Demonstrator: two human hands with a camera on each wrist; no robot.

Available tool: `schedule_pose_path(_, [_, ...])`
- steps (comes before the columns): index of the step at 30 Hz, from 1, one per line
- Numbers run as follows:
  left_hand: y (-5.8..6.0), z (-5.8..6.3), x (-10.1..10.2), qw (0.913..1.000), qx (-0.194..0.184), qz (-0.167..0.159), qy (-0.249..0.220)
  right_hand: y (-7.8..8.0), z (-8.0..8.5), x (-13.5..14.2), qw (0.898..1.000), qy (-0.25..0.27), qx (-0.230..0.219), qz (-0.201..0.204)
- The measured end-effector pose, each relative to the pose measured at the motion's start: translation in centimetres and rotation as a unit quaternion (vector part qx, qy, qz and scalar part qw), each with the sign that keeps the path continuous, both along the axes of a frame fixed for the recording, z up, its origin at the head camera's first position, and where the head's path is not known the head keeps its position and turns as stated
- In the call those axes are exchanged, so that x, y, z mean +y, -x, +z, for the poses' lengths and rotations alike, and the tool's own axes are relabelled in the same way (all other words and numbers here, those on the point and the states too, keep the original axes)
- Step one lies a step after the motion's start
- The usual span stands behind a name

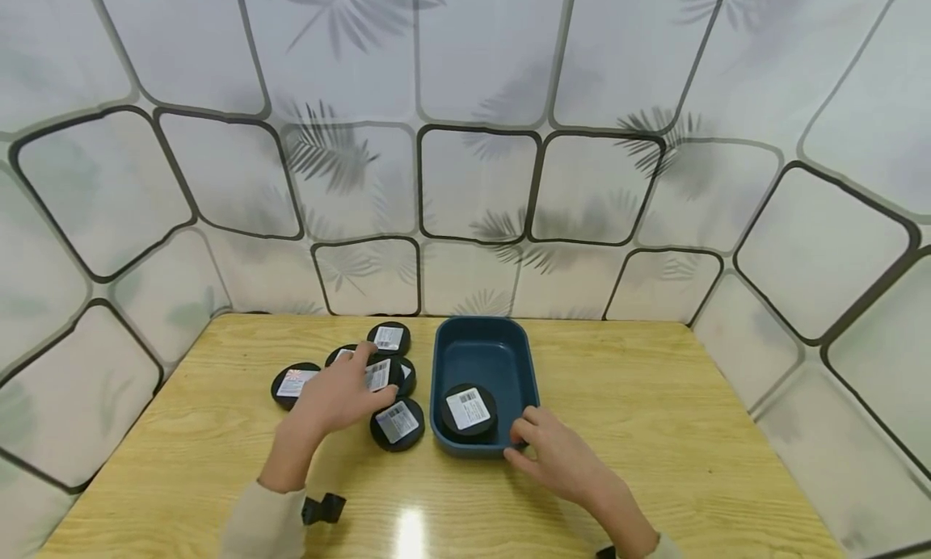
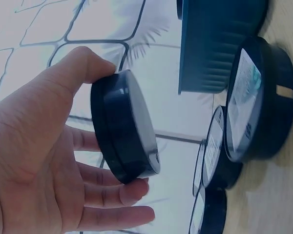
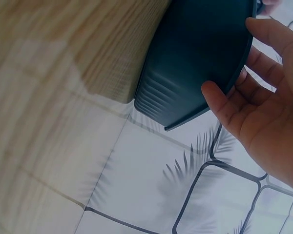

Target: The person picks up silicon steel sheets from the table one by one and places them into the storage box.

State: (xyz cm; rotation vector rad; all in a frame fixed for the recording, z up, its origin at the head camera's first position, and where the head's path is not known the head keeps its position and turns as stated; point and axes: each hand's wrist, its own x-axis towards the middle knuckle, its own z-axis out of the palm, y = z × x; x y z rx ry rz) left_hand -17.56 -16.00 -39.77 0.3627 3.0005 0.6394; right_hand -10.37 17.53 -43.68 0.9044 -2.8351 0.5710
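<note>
My left hand [image 1: 338, 393] pinches a flat round black container [image 2: 119, 126] between thumb and fingers. In the left wrist view that container is tilted on edge, raised off the table, with a pale label on its face. My right hand [image 1: 556, 456] grips the near right corner of a dark blue plastic bin [image 1: 483, 361] at its rim. Inside the bin, toward the near end, lies another black container [image 1: 469, 409], label up. Beside the bin, a labelled black container [image 1: 397, 424] rests on the table just below my left hand.
More black round containers lie around my left hand, one at the back [image 1: 389, 338] and one at the far left [image 1: 294, 383]; others are partly covered by the hand. A patterned curtain [image 1: 473, 187] hangs behind the wooden table [image 1: 618, 381].
</note>
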Motion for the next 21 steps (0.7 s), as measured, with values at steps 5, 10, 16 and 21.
schedule_pose_path(5, [0.4, 0.5, 1.2, 0.9998, 0.019, -0.004, -0.006, 0.0, -0.2, 0.1, 1.0, 0.004, -0.003, 0.003])
schedule_pose_path(10, [0.8, 0.9, 2.5, 0.9992, 0.036, -0.014, -0.008, 0.0, -0.2, 0.1, 1.0, 0.008, -0.008, 0.002])
schedule_pose_path(16, [1.8, 1.2, 4.1, 0.9982, 0.053, -0.027, -0.002, 0.0, -0.1, 0.1, 1.0, 0.015, -0.005, 0.008])
schedule_pose_path(21, [2.7, 1.3, 5.2, 0.9971, 0.062, -0.043, -0.005, 0.0, -0.2, 0.2, 1.0, 0.013, -0.005, 0.011])
